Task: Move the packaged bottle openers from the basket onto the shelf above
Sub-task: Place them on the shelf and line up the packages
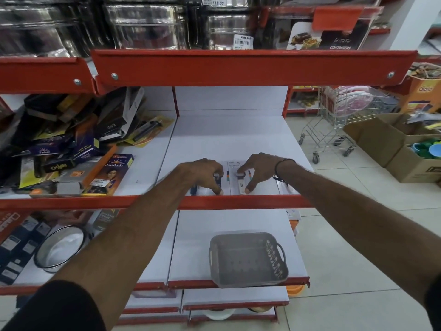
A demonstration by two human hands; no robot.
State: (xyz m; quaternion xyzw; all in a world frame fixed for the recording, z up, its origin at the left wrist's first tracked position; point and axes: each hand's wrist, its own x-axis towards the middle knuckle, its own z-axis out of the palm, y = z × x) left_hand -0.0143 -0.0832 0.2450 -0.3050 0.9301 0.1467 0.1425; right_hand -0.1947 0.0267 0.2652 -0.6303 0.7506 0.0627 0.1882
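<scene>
Bottle openers in their packs lie on the white shelf, by its front lip. My left hand presses curled fingers on a dark pack; my right hand pinches a white one. I'd square both flush. Below, the grey basket looks empty.

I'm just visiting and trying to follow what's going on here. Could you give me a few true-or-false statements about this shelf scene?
1. The grey basket looks empty. True.
2. Both hands are down in the basket. False: the left hand and right hand are on the shelf above.
3. Packaged bottle openers lie near that shelf's front edge. True.
4. The shopping trolley stands left of the shelves. False: it is on the right.
</scene>
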